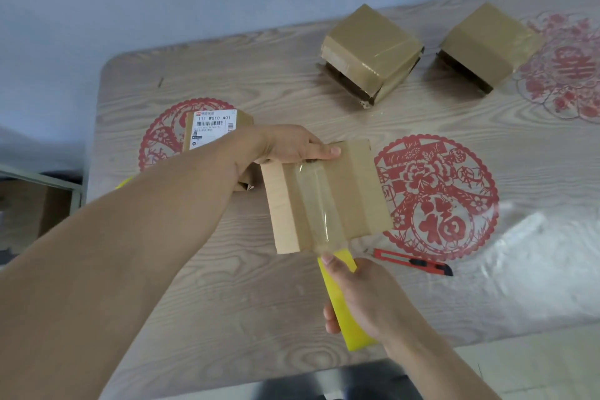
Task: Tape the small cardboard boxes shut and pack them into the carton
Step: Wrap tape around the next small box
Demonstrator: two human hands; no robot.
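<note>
Here the small cardboard box (pixel 328 195) lies mid-table; the left hand (pixel 292 144) holds its far edge, thumb flat on top, other fingers hidden behind it. At the box's near edge the right hand (pixel 360 295) grips a yellow tape dispenser (pixel 345 312), its roll hidden, clear tape (pixel 319 201) running over the seam

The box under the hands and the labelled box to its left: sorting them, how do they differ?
The box under the hands shows a plain top with clear tape; the labelled box carries a white shipping label. The left hand holds the first; nothing grips the labelled one, half hidden behind the forearm. Both are brown cardboard.
</note>
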